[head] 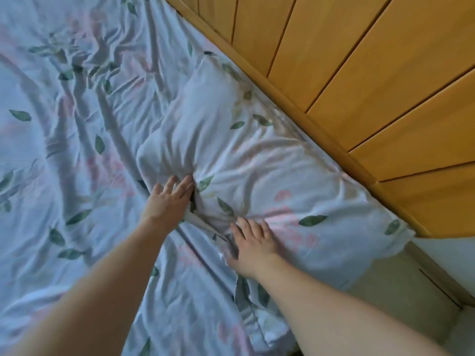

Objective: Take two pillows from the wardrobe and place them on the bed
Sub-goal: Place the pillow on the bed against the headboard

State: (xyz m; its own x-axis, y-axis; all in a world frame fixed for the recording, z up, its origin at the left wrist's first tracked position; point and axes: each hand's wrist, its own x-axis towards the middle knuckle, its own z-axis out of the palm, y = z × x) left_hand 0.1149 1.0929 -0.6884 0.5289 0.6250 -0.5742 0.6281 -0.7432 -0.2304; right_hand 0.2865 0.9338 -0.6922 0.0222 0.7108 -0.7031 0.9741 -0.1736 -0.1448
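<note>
From my seat, both bare forearms run off the bottom edge, elbows out of shot. The left hand (168,201) has its thumb tucked out of sight in the dark fold between the two pillows. The wrinkled pale-blue leaf-print bedsheet (64,150) spills past the left and top edges. The honey-coloured slatted wooden headboard (372,73) is cropped top and right. The right hand (253,246) covers the nearer pillow's seam.

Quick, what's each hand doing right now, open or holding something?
Left hand: open, straight fingers pressing the far pale-blue leaf-print pillow.
Right hand: open, flat on the near pale-blue leaf-print pillow.
</note>
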